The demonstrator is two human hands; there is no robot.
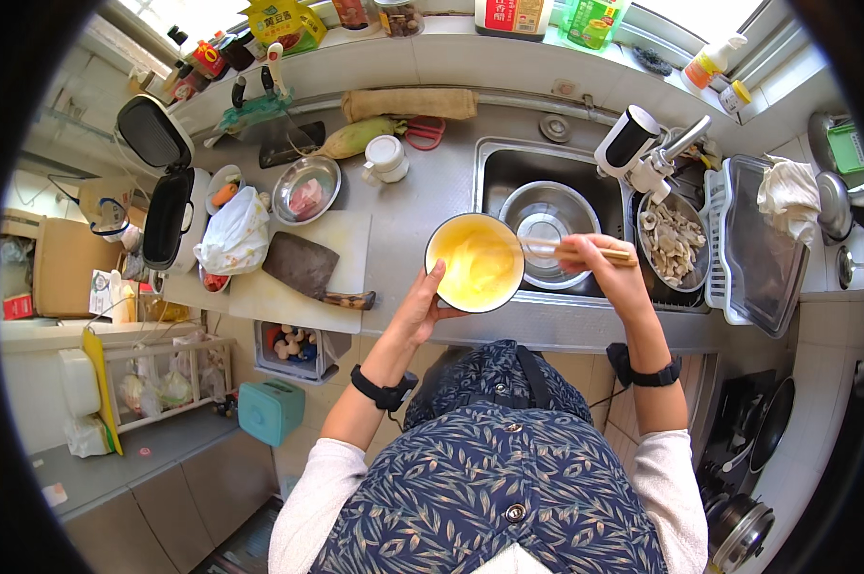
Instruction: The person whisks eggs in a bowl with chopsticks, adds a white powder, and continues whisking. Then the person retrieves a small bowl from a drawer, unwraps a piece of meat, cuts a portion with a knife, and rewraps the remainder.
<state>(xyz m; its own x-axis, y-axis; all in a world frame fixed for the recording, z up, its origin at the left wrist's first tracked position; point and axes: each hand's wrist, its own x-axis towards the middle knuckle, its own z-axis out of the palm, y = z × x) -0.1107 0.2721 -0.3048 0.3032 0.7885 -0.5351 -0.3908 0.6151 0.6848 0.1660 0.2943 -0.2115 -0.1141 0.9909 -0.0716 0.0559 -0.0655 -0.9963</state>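
Observation:
My left hand (423, 305) holds a white bowl with a dark rim (475, 262) by its left side, thumb at the rim. Yellow beaten egg lies in the bowl. Wooden chopsticks (615, 256) are gripped in my right hand (604, 273), at the bowl's right; their front ends are blurred near the rim. Behind and below them, a steel basin (582, 215) stands in the sink. To the left, a cleaver (301, 265) lies on a white cutting board (259, 303), with a steel plate (337, 186) of raw meat (307, 199) beyond it.
A lidded white jar (386, 159), a green radish (356, 138) and red-handled scissors (425, 133) are at the back. A plastic bag (237, 233) sits left of the cleaver. Right of the basin are a faucet (665, 154), a bowl of mushrooms (672, 240) and a dish rack (719, 244).

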